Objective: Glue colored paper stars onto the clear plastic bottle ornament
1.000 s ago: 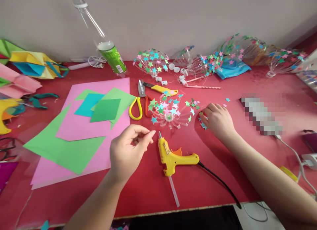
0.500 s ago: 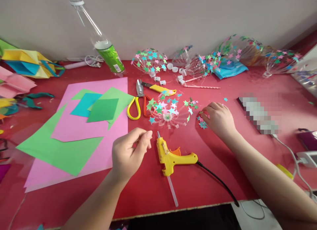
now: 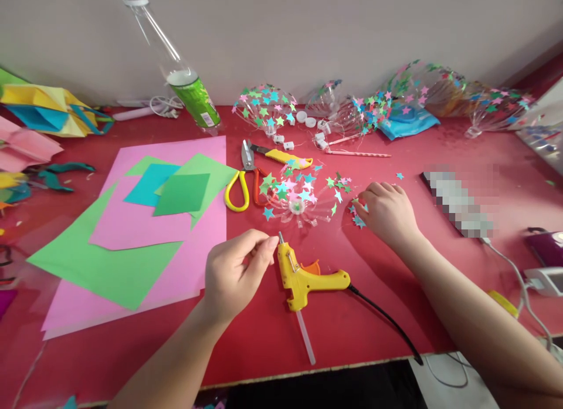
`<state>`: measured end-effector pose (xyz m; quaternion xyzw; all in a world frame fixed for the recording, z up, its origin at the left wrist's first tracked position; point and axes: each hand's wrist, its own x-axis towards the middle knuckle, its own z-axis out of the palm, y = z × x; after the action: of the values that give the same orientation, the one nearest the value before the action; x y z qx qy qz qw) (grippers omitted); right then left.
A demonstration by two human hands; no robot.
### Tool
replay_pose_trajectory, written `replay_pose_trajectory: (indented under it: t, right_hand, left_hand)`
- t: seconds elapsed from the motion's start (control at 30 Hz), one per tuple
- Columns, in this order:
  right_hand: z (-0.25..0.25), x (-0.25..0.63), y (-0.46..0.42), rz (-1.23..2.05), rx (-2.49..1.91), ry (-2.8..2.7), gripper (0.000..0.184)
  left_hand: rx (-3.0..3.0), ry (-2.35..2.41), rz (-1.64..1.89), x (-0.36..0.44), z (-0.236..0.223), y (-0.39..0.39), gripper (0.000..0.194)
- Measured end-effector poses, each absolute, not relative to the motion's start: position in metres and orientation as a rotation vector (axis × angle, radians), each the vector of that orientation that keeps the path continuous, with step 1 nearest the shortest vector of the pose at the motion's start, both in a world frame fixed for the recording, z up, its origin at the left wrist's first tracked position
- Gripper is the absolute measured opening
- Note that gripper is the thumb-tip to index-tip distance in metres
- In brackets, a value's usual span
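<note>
My left hand (image 3: 237, 271) is closed, thumb pressed against the bent fingers; whatever they may pinch is hidden. Its fingertips are beside the metal nozzle of a yellow hot glue gun (image 3: 303, 280), which lies on its side with a clear glue stick sticking out. My right hand (image 3: 389, 212) rests over a small pile of paper stars (image 3: 358, 220), thumb apart from the bent fingers and at the pile. Between and beyond the hands stands a cut clear plastic bottle piece (image 3: 298, 208), its splayed strips dotted with coloured stars.
Pink paper (image 3: 211, 162) and green sheets lie left. Scissors with yellow and red handles (image 3: 237, 192) and a yellow cutter (image 3: 281, 157) sit behind. A bottle (image 3: 197, 101), star-covered plastic pieces (image 3: 266, 104) and a blue packet (image 3: 409, 124) line the wall. A phone (image 3: 457, 203) lies right.
My left hand has moved slightly right, closer to the glue gun's nozzle. My right hand has shifted only a little over the stars.
</note>
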<state>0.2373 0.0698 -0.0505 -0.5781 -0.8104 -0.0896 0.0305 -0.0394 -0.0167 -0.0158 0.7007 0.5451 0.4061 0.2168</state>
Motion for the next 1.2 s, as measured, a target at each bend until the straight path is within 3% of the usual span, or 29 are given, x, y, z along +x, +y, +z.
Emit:
replay_pose_trajectory:
  t: [0.43,0.63,0.8,1.0,1.2]
  right_hand:
    - [-0.047,0.238,0.062,0.086,-1.752,-2.483,0.009]
    - [-0.049,0.245,0.070,0.287,-1.746,-2.294,0.016]
    - [-0.020,0.236,0.053,0.244,-1.675,-2.078,0.018]
    - [0.005,0.196,0.010,0.968,-1.180,-2.013,0.013]
    - [-0.010,0.172,-0.004,0.999,-1.155,-1.972,0.014]
  left_hand:
    - [1.977,1.497,1.099,-0.039,-0.016,-0.015,0.022]
    - [2.017,1.447,1.113,-0.039,-0.017,-0.016,0.020]
    - [2.047,1.347,1.101,-0.036,-0.015,-0.018,0.019]
    - [1.782,1.166,0.897,-0.024,-0.014,-0.022,0.012]
    - [1.416,1.131,0.824,-0.013,-0.016,-0.024,0.015]
